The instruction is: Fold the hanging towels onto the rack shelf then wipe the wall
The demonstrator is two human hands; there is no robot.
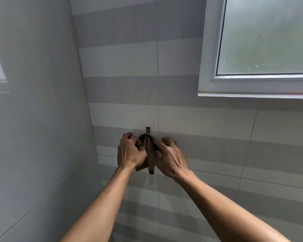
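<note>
1. Nearest the camera, 2 bare forearms reached up and forward from the bottom edge, converging on a single spot on the striped wall (208,123).

2. The left hand (129,151) was curled around the left side of a small brown cloth (150,154), its grip clamped on the fabric with thumb and fingers folded in.

3. The right hand (171,157) pinched the cloth's right side, fingers bent and knuckles raised, so both grips were closed on the same bunched piece.

4. The cloth hung between the 2 hands, its gathered top just under a small brown hook (148,130) fixed to the wall, and 2 loose tails dangled below the wrists. Whether its loop was on or off the hook could not be told.

5. Beyond, the wall showed pale and grey horizontal bands with a vertical joint running past the hook; a side wall (33,119) met it in the corner at left.

6. At upper right, a white-framed window (206,84) with frosted glass closed the scene.

7. No rack shelf appeared in view. By the look of it, the work stood at an early stage: this cloth was being handled at its hook, with folding, shelving and wall-wiping apparently left to do.
</note>
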